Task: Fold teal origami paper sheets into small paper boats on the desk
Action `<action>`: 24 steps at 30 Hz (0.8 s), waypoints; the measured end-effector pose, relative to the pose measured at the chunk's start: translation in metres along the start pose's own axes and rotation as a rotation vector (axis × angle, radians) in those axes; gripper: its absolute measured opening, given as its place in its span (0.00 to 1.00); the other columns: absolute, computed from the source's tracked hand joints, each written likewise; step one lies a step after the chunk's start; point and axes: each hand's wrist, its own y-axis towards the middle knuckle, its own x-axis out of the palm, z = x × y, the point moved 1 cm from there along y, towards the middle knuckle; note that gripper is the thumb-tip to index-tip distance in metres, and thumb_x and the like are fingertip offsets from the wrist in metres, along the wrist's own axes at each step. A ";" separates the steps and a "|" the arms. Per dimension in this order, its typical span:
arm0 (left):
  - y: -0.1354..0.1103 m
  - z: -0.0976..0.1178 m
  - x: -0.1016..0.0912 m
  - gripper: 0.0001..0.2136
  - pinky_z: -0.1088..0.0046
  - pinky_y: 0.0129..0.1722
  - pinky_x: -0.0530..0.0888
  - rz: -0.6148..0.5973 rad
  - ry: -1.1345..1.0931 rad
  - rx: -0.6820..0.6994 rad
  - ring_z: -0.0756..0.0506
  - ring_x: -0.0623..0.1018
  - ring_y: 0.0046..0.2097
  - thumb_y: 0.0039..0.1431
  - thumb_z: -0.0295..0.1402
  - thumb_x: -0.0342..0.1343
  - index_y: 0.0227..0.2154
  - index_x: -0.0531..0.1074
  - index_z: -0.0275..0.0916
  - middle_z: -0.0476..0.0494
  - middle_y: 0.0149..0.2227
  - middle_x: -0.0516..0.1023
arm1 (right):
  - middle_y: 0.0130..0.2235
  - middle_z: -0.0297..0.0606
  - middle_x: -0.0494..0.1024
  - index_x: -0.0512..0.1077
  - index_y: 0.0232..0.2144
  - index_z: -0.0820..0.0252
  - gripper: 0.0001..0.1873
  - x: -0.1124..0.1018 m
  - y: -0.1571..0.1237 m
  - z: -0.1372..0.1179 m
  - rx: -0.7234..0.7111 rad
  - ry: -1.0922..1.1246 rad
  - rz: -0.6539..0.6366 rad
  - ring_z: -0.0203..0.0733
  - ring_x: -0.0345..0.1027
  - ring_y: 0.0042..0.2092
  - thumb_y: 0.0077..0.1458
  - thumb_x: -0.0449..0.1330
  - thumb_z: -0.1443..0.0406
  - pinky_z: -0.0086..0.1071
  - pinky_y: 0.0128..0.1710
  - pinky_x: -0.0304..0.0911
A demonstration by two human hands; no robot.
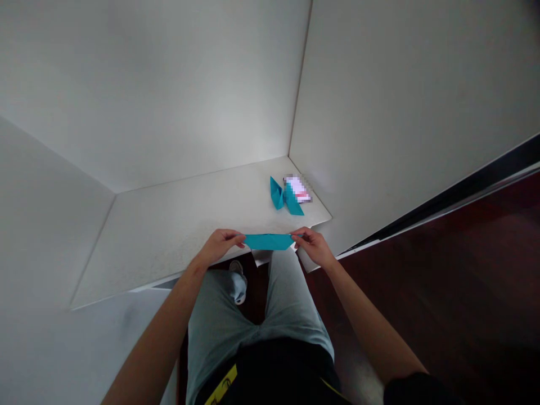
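A long, flat piece of folded blue paper (269, 242) is stretched level between my hands, near the front edge of the white shelf. My left hand (222, 244) pinches its left end between thumb and fingers. At the other end, my right hand (311, 245) pinches the paper's right tip. Two folded blue paper boats stand farther back on the shelf: a smaller-looking one (276, 194) on the left and another (293, 201) beside it. The second boat partly covers a phone-like device with a lit, pixelated screen (300, 189).
The white shelf (169, 225) runs off to the left between pale walls, with a wall panel (400, 112) rising close on the right. A white sheet (262, 257) pokes out below the shelf edge. My legs and a shoe are beneath, over a dark reddish floor (442, 281).
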 end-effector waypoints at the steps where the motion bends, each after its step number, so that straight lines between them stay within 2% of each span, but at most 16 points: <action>1: 0.001 -0.001 0.001 0.21 0.69 0.38 0.75 0.017 0.010 0.013 0.43 0.81 0.34 0.58 0.54 0.61 0.29 0.85 0.41 0.44 0.30 0.87 | 0.34 0.35 0.84 0.82 0.46 0.54 0.22 -0.003 -0.002 -0.003 -0.023 -0.019 -0.007 0.42 0.79 0.33 0.64 0.67 0.44 0.35 0.36 0.74; 4: 0.005 -0.005 0.002 0.23 0.67 0.42 0.78 0.074 0.015 0.047 0.41 0.83 0.37 0.60 0.56 0.57 0.30 0.85 0.41 0.43 0.32 0.88 | 0.42 0.38 0.87 0.83 0.50 0.51 0.19 -0.010 -0.009 -0.015 -0.097 -0.109 -0.091 0.44 0.82 0.37 0.69 0.63 0.48 0.38 0.42 0.76; 7: 0.013 -0.007 0.002 0.24 0.66 0.43 0.79 0.105 -0.021 0.074 0.41 0.84 0.36 0.59 0.58 0.58 0.30 0.84 0.41 0.44 0.31 0.88 | 0.45 0.38 0.88 0.83 0.52 0.49 0.17 -0.010 -0.016 -0.028 -0.166 -0.217 -0.179 0.45 0.83 0.41 0.70 0.64 0.50 0.38 0.47 0.77; 10: 0.021 -0.004 0.003 0.23 0.65 0.44 0.80 0.091 -0.084 0.112 0.41 0.85 0.37 0.59 0.57 0.61 0.32 0.85 0.40 0.43 0.32 0.88 | 0.49 0.39 0.88 0.81 0.56 0.50 0.20 -0.005 -0.019 -0.036 -0.196 -0.261 -0.166 0.46 0.83 0.43 0.67 0.67 0.50 0.37 0.46 0.77; 12: 0.027 -0.002 0.003 0.24 0.65 0.43 0.81 0.094 -0.115 0.132 0.41 0.85 0.36 0.60 0.58 0.62 0.35 0.85 0.39 0.42 0.32 0.87 | 0.47 0.40 0.88 0.81 0.54 0.52 0.19 -0.002 -0.019 -0.038 -0.201 -0.268 -0.153 0.45 0.82 0.41 0.68 0.67 0.50 0.35 0.43 0.76; 14: 0.031 -0.002 0.002 0.27 0.64 0.43 0.81 0.116 -0.138 0.138 0.41 0.85 0.36 0.61 0.60 0.62 0.40 0.86 0.37 0.40 0.33 0.87 | 0.42 0.39 0.87 0.82 0.49 0.53 0.16 -0.001 -0.018 -0.040 -0.240 -0.317 -0.207 0.43 0.81 0.39 0.70 0.65 0.51 0.34 0.42 0.75; 17: 0.034 -0.013 -0.002 0.33 0.59 0.47 0.82 0.199 -0.125 0.143 0.39 0.86 0.42 0.63 0.64 0.58 0.50 0.83 0.37 0.36 0.44 0.88 | 0.40 0.38 0.87 0.82 0.46 0.54 0.15 -0.002 -0.012 -0.041 -0.305 -0.464 -0.283 0.43 0.81 0.39 0.74 0.60 0.53 0.34 0.44 0.73; 19: 0.031 -0.028 -0.006 0.33 0.53 0.56 0.80 0.330 0.021 0.150 0.36 0.84 0.52 0.67 0.63 0.53 0.53 0.81 0.39 0.33 0.53 0.85 | 0.43 0.40 0.87 0.82 0.48 0.54 0.15 -0.004 -0.004 -0.042 -0.305 -0.565 -0.225 0.45 0.82 0.42 0.76 0.57 0.55 0.35 0.47 0.73; 22: 0.019 -0.055 -0.009 0.30 0.44 0.69 0.70 0.567 0.397 0.152 0.31 0.76 0.65 0.70 0.59 0.51 0.55 0.79 0.38 0.29 0.60 0.80 | 0.48 0.44 0.87 0.81 0.52 0.56 0.16 -0.001 0.012 -0.044 -0.265 -0.731 -0.121 0.47 0.82 0.48 0.77 0.55 0.59 0.37 0.52 0.73; 24: 0.011 -0.070 -0.007 0.29 0.42 0.71 0.65 0.639 0.559 0.128 0.28 0.70 0.69 0.71 0.54 0.51 0.59 0.76 0.35 0.26 0.64 0.76 | 0.50 0.46 0.86 0.80 0.54 0.57 0.16 0.006 0.025 -0.045 -0.203 -0.878 -0.113 0.50 0.82 0.50 0.78 0.54 0.60 0.38 0.53 0.73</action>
